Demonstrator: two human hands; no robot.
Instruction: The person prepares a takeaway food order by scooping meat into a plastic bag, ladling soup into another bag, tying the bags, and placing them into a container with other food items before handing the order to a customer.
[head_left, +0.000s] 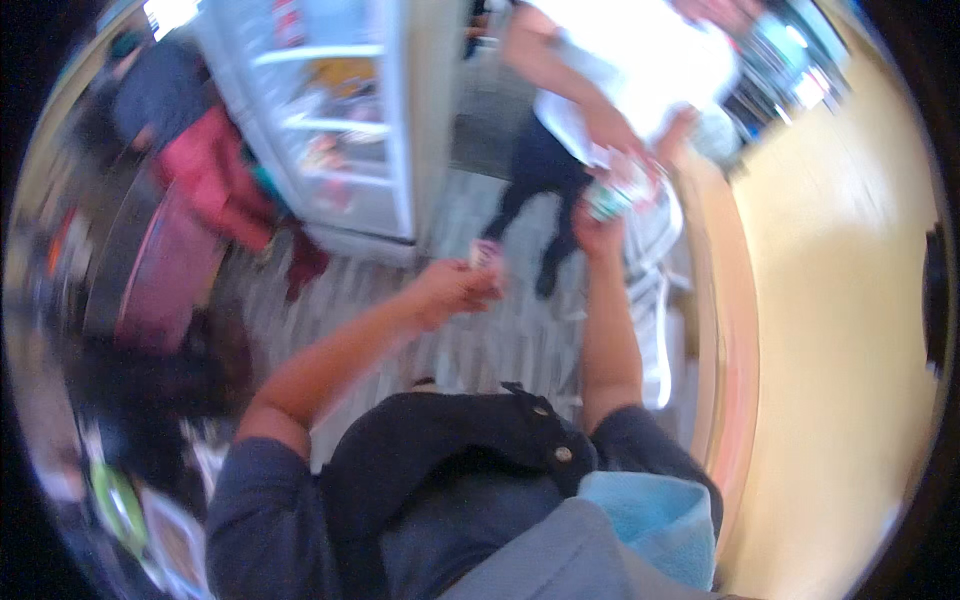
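My left hand (457, 292) is shut on a small pink and white packet (486, 255), held out over the floor in front of me. Further right and higher, my right hand (601, 229) grips a green and white package (609, 201), whose exact kind is blurred. Another person's hands (619, 142) are close to that package; whether they touch it I cannot tell. A light blue cloth (652, 517) lies over the dark clothing at my chest.
An upright glass-fronted refrigerator (409, 150) with stocked shelves stands ahead on the left. A person in a white shirt (622, 52) stands ahead on the right, beside a long wooden counter edge (739, 337). Another person (161, 90) bends at the left near a bench-like surface (169, 277).
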